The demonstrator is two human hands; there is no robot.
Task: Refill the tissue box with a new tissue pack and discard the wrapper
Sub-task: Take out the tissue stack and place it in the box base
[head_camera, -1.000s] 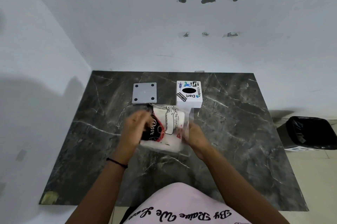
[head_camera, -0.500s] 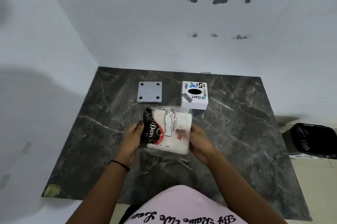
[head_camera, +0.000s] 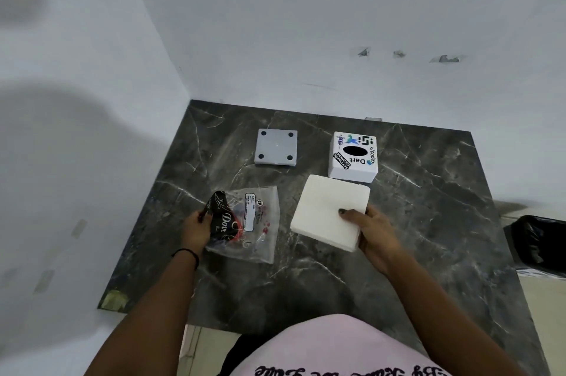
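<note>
Head view: a dark marble-patterned desk [head_camera: 428,222] stands in a corner between two white walls. The left hand [head_camera: 196,230] is at the near-left part of the desk and holds the wrapper [head_camera: 245,224] by its left end, the fingers closed in a pinch on the black printed section. The wrapper is clear plastic with black, red and white print; it lies flattened, and whether it touches the desk surface or is held just above it cannot be told. The right hand [head_camera: 372,233] grips the stack of tissues [head_camera: 329,212] at its near-right corner, with the thumb pressed on the top face and the remaining fingers curled under the right edge. The stack is bare, white and square, sits right of the wrapper and apart from it, and is slightly tilted relative to the desk edge. The tissue box [head_camera: 352,158] stands just beyond the far edge of the stack; it is white, carries several stickers, and has a dark oval opening in its top face. Whether the stack touches the box cannot be told. A grey square plate [head_camera: 276,147] with four dark dots at its corners lies flat on the desk, left of the box and apart from it. A bin [head_camera: 539,241] lined with a black bag stands on the floor at the right of the desk. A thin black band [head_camera: 186,253] circles the left wrist.
</note>
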